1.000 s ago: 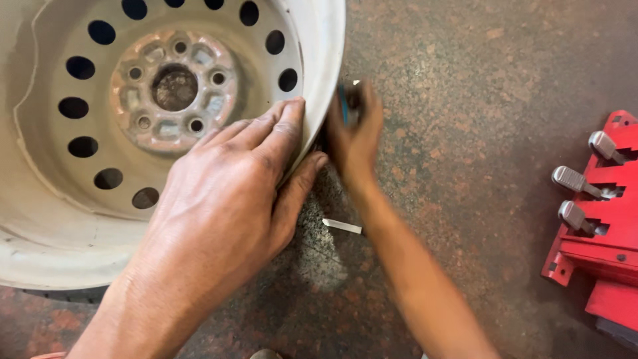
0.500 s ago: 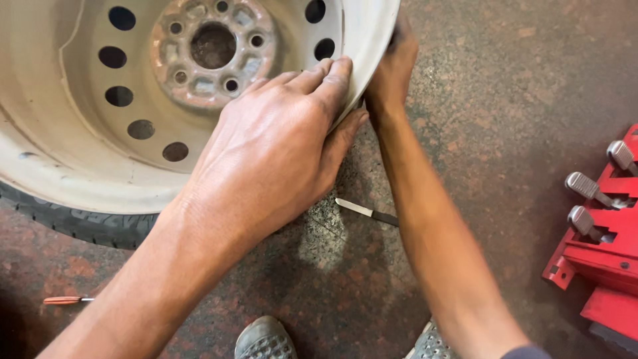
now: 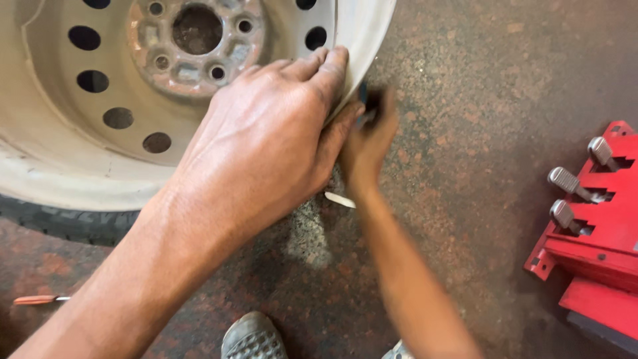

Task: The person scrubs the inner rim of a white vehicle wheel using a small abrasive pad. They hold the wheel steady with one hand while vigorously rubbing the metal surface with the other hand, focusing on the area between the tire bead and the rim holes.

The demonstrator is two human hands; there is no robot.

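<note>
Wheel: a white steel rim fills the upper left of the view, dish facing the camera, with a ring of round holes and a rusty hub with bolt holes in the middle.
Tyre: a strip of black tread shows under the rim's lower edge, resting on the floor.
Left hand: the left hand lies palm down over the rim's right edge, fingers held together and stretched flat, fingertips hooked on the lip; it presses on the rim rather than closing around anything.
Right hand: the right hand is just beside the left, at the outer side of the rim's edge, blurred; its fingers are curled tight around a small dark blue tool held against the rim.
Floor: mottled brown stone, with a pale dusty patch below the hands.
Small bits: a short white piece lies on the floor near the right wrist; a red-handled screwdriver lies at the far left.
Machine: a red metal base with three grey pedals stands at the right edge, well apart from the wheel.
Shoes: two grey toe caps show at the bottom edge.
</note>
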